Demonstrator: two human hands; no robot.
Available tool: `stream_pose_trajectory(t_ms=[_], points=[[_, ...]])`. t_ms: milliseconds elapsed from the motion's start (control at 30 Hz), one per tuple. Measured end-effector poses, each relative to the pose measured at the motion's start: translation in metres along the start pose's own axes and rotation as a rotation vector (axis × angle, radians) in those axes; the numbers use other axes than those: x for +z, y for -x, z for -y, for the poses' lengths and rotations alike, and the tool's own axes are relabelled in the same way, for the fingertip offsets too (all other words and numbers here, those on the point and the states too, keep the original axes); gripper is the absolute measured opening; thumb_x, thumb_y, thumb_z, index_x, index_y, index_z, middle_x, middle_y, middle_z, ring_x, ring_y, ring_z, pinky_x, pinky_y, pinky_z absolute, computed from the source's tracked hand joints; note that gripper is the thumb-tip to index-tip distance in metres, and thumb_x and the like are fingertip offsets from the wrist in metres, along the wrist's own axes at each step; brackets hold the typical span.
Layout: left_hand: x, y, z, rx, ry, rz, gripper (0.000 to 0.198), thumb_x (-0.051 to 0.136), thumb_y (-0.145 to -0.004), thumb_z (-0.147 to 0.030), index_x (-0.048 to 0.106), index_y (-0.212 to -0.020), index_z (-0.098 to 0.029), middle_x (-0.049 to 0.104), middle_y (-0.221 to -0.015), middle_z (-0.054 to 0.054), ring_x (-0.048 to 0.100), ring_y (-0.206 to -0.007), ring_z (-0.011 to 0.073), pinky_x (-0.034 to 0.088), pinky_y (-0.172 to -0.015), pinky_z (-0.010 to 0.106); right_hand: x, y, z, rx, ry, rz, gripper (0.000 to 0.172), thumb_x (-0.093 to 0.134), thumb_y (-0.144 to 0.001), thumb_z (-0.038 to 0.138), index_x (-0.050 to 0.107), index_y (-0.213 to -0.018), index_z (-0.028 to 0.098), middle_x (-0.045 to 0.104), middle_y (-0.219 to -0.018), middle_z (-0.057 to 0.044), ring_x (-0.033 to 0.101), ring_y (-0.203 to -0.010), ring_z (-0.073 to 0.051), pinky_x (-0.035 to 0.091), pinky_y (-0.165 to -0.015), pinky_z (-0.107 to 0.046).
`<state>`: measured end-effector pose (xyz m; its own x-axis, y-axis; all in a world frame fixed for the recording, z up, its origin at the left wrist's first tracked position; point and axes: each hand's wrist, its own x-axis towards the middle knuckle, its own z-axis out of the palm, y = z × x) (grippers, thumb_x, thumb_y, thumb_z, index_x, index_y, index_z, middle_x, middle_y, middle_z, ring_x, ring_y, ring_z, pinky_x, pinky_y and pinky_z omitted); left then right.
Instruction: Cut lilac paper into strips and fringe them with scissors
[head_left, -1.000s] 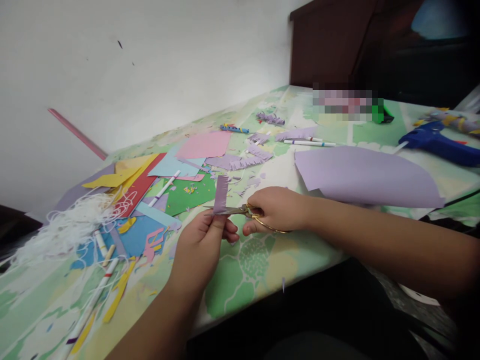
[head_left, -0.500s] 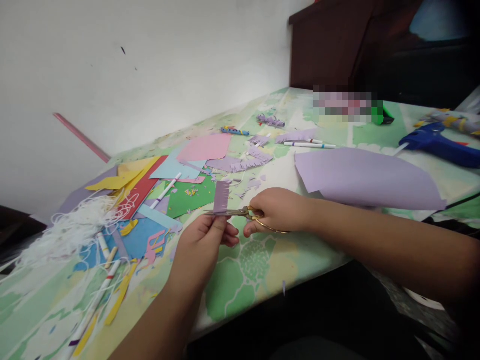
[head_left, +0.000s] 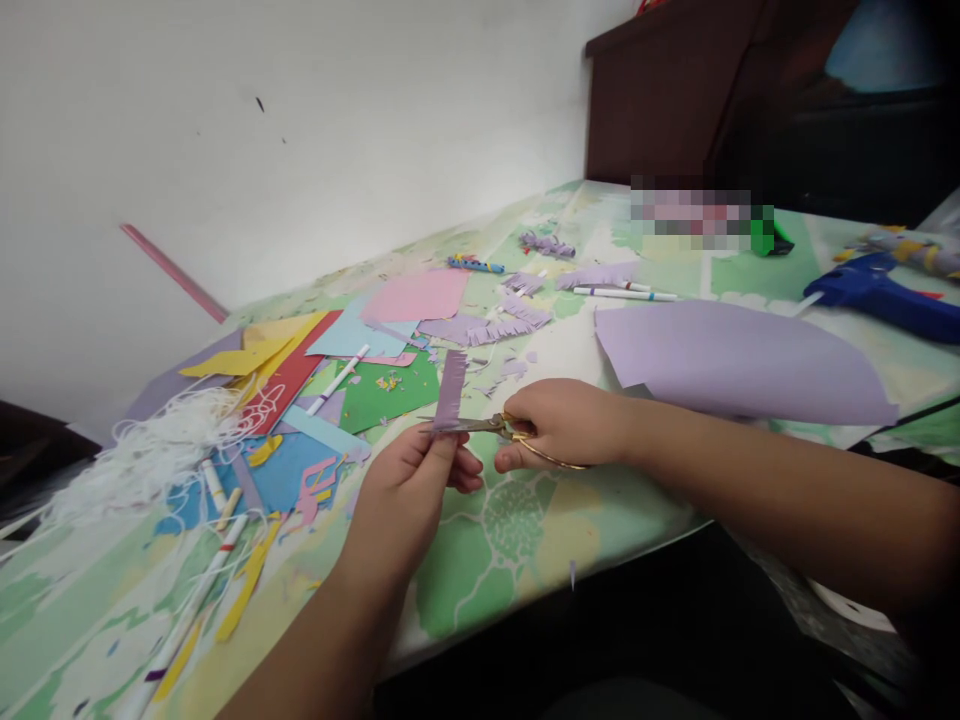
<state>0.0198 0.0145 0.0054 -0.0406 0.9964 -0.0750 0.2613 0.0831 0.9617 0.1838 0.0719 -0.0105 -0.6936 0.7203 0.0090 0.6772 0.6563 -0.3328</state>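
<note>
Tablecloth (head_left: 517, 550), green-patterned, beside a white wall (head_left: 390, 130); I see the fringed purple strip (head_left: 451, 385), long axis pointing away, left hand (head_left: 409, 485) pinching it, right hand (head_left: 570, 420) gripping scissors (head_left: 491, 425).

The scissors (head_left: 496, 424) have reopened: the blades, closed together across the paper strip (head_left: 451, 388) half a second earlier, now stand slightly apart. Over the same interval, the strip has turned to present a narrower face, its upper end leaning further right. The view has shifted, exposing more of a red item (head_left: 648, 6) above the cabinet (head_left: 652, 105).
</note>
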Motion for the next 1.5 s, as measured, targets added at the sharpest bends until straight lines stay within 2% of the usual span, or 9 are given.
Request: stream_pose_trajectory(t_ms=[233,433,767,1000,1233,1500], points=[[0.001,0.0,0.003,0.046,-0.069,-0.009,0.016,0.047,-0.072,-0.031,0.053,-0.069,-0.016,0.057,-0.054,-0.003,0.055,-0.047,0.0099,0.044,-0.05,0.024,-0.002,-0.002,0.0,-0.004,-0.011,0.027,0.055,0.031,-0.065,0.065,0.055,-0.066,0.015,0.051,-0.056,-0.003,0.036,-0.047,-0.01,0.02,-0.044,-0.021],[0.001,0.0,0.003,0.028,-0.068,-0.026,0.016,0.048,-0.071,-0.031,0.054,-0.069,-0.016,0.058,-0.055,-0.002,0.054,-0.046,0.0094,0.043,-0.049,0.022,0.0,-0.003,-0.001,0.0,-0.01,0.015,0.053,0.034,-0.065,0.064,0.055,-0.065,0.015,0.05,-0.055,-0.002,0.036,-0.047,-0.01,0.02,-0.044,-0.021],[0.0,-0.001,0.006,-0.071,0.091,-0.006,0.017,0.05,-0.068,-0.03,0.055,-0.07,-0.014,0.06,-0.055,0.0,0.054,-0.047,0.0103,0.044,-0.051,0.024,0.0,-0.005,-0.001,0.032,0.009,0.023,0.051,0.036,-0.064,0.063,0.054,-0.062,0.016,0.049,-0.054,-0.002,0.036,-0.046,-0.009,0.02,-0.043,-0.021],[-0.001,0.0,0.006,0.01,0.078,-0.013,0.014,0.049,-0.07,-0.028,0.055,-0.069,-0.016,0.058,-0.055,-0.002,0.054,-0.048,0.0092,0.043,-0.051,0.023,-0.001,-0.002,0.0,0.014,0.011,0.01,0.052,0.033,-0.064,0.064,0.052,-0.062,0.016,0.047,-0.052,-0.001,0.033,-0.044,-0.009,0.02,-0.042,-0.021],[0.0,0.0,0.005,0.057,0.003,0.013,0.015,0.046,-0.072,-0.029,0.054,-0.069,-0.017,0.057,-0.055,-0.002,0.053,-0.049,0.0097,0.044,-0.052,0.024,-0.003,-0.002,0.004,0.015,-0.002,0.018,0.049,0.034,-0.065,0.062,0.052,-0.063,0.016,0.048,-0.054,-0.001,0.034,-0.046,-0.009,0.02,-0.043,-0.021],[0.002,0.004,-0.006,0.048,-0.121,-0.049,0.014,0.047,-0.071,-0.026,0.054,-0.066,-0.016,0.058,-0.056,-0.001,0.054,-0.05,0.0102,0.043,-0.052,0.023,-0.003,-0.001,0.004,-0.001,-0.057,0.028,0.047,0.037,-0.065,0.06,0.053,-0.065,0.016,0.048,-0.056,-0.001,0.035,-0.048,-0.009,0.02,-0.044,-0.021]])
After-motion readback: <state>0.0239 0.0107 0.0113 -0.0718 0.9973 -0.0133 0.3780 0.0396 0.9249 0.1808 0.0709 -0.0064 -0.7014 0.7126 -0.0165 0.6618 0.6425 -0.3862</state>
